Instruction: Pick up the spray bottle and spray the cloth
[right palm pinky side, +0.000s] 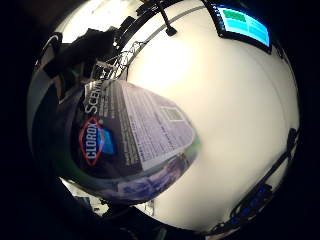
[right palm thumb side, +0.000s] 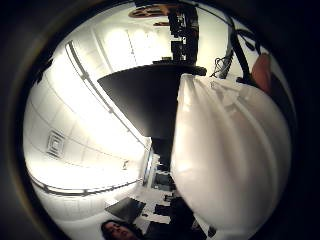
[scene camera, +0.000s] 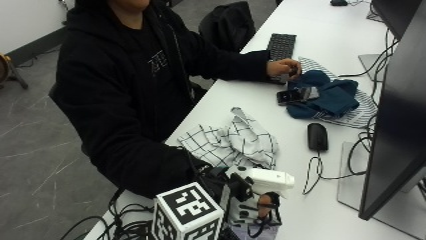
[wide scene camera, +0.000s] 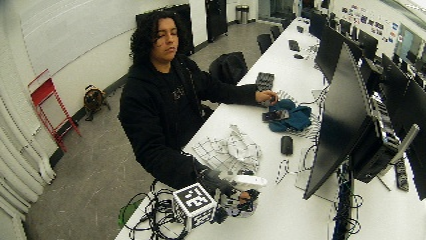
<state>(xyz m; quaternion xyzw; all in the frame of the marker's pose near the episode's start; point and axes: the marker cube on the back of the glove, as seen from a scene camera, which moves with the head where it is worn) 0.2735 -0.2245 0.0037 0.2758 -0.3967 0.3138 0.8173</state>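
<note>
The Clorox spray bottle has a white trigger head and a dark printed label, and stands upright near the table's front edge. Just beside it, the white cloth with a thin black grid lies crumpled on the white table.

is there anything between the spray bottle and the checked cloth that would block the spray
Nothing visible does. The gloved right hand holds the spray bottle just beside the checked cloth on the white table, with no object between them. The mouse and the blue cloth lie farther off to the side.
</note>
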